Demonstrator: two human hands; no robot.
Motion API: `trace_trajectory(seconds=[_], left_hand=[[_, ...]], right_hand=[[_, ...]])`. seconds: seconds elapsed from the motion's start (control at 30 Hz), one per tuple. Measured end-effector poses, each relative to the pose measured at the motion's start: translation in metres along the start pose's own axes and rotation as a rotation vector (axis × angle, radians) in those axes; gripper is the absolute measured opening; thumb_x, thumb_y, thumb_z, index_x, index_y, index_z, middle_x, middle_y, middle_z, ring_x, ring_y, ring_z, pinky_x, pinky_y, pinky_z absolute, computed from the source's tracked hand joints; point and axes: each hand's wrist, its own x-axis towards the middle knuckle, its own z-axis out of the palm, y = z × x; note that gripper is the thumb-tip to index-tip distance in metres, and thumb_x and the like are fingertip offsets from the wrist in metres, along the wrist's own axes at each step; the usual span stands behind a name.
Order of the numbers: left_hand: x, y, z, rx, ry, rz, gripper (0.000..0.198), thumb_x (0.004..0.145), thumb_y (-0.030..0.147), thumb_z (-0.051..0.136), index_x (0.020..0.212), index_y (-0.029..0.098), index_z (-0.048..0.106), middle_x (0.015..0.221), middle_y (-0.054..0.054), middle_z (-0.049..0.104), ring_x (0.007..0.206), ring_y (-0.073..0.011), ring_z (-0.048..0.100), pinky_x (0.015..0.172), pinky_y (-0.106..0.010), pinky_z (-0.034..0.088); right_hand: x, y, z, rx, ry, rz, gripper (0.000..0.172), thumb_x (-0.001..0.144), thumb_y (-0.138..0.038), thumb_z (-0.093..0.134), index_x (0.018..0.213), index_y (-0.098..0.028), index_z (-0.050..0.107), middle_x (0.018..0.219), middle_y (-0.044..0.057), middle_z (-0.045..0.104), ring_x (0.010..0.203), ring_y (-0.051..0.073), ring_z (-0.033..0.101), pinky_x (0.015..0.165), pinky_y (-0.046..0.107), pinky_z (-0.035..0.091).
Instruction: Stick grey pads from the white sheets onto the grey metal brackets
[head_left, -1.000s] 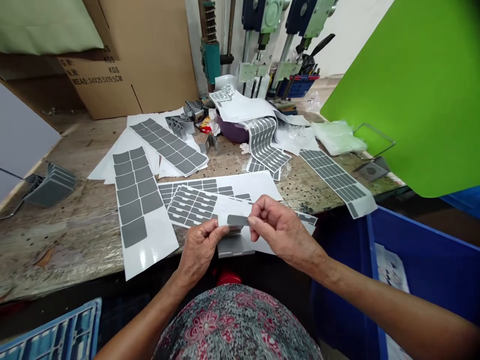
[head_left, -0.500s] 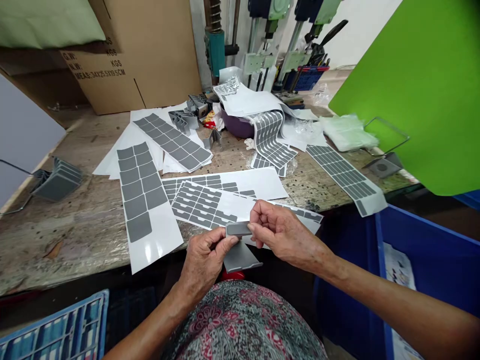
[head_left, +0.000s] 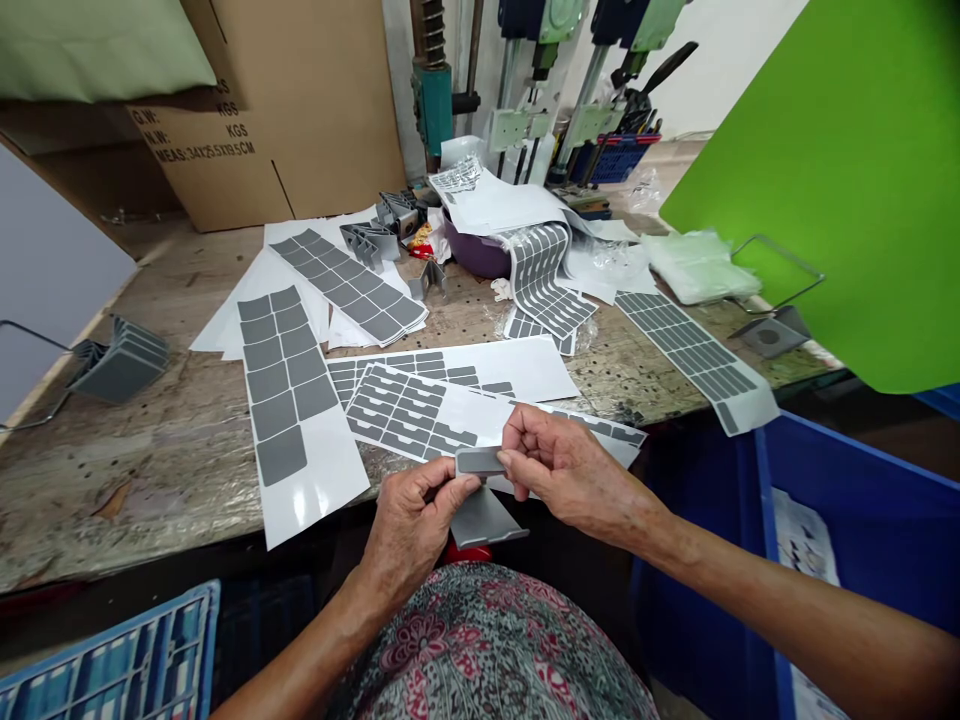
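Observation:
Both my hands hold a small bent grey part (head_left: 480, 505) just in front of the workbench edge. My left hand (head_left: 409, 525) grips its left side, fingers closed. My right hand (head_left: 562, 470) pinches the part's upper flap, where a grey sticker strip lies. Behind the hands lie white backing sheets with grey stickers (head_left: 409, 412); a sheet with larger grey stickers (head_left: 289, 400) hangs over the bench edge at the left.
A wooden workbench (head_left: 150, 470) carries more sticker sheets, a purple bowl (head_left: 476, 255), stacked grey parts (head_left: 120, 360) at left and a cardboard box (head_left: 277, 100) behind. A blue bin (head_left: 847, 520) stands at right, a green board (head_left: 840, 170) above it, a blue crate (head_left: 112, 670) at lower left.
The hands and the grey part have barely shifted; the part is turned slightly more edge-on than a second ago. The camera has tilted a little.

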Motion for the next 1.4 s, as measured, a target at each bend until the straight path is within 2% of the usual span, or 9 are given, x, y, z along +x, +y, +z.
trace_trajectory(seconds=[0.2,0.87,1.0,1.2,1.3,1.4], left_hand=[[0.000,-0.003,0.000,-0.016,-0.003,0.006,0.026,0.089,0.038,0.058,0.085,0.017,0.073,0.068,0.000,0.063,0.062,-0.0115,0.050,0.057,-0.021,0.040],[-0.001,-0.005,-0.002,0.024,0.018,0.024,0.026,0.089,0.037,0.058,0.079,0.017,0.071,0.062,0.002,0.053,0.058,-0.0100,0.044,0.053,-0.020,0.035],[-0.003,-0.006,-0.002,0.050,0.028,0.008,0.027,0.090,0.038,0.057,0.078,0.017,0.069,0.062,0.002,0.052,0.058,-0.0100,0.043,0.053,-0.020,0.035],[-0.003,-0.006,-0.001,0.064,0.075,-0.006,0.028,0.089,0.037,0.058,0.071,0.017,0.064,0.059,0.003,0.046,0.056,-0.0096,0.040,0.052,-0.020,0.033],[-0.003,-0.005,-0.002,0.070,0.085,-0.002,0.027,0.089,0.036,0.057,0.070,0.017,0.063,0.059,0.003,0.045,0.056,-0.0096,0.039,0.051,-0.020,0.033],[-0.003,-0.004,-0.002,0.069,0.081,-0.002,0.026,0.089,0.036,0.056,0.074,0.017,0.065,0.060,0.003,0.046,0.056,-0.0099,0.039,0.051,-0.020,0.032]], right_hand=[[0.002,0.002,0.001,-0.012,-0.007,0.017,0.010,0.085,-0.018,0.054,0.077,-0.020,0.049,0.055,-0.005,0.057,0.048,0.009,0.053,0.047,0.020,0.037],[0.004,0.003,0.006,-0.092,-0.006,-0.010,0.011,0.084,-0.016,0.052,0.076,-0.021,0.047,0.054,-0.004,0.058,0.048,0.010,0.054,0.048,0.021,0.039],[0.004,0.002,0.007,-0.212,0.014,-0.085,0.012,0.084,-0.014,0.050,0.075,-0.021,0.046,0.056,-0.004,0.056,0.050,0.011,0.053,0.051,0.024,0.039],[0.003,0.006,0.007,-0.652,0.066,-0.382,0.012,0.088,-0.013,0.045,0.080,-0.022,0.044,0.070,0.000,0.054,0.060,0.014,0.045,0.060,0.029,0.035],[0.004,0.009,0.007,-0.752,0.052,-0.398,0.011,0.090,-0.013,0.044,0.082,-0.021,0.044,0.073,0.001,0.056,0.061,0.015,0.044,0.063,0.031,0.033],[0.006,0.011,0.008,-0.708,0.031,-0.337,0.008,0.089,-0.014,0.045,0.085,-0.021,0.044,0.070,-0.001,0.054,0.059,0.014,0.044,0.059,0.029,0.031]])
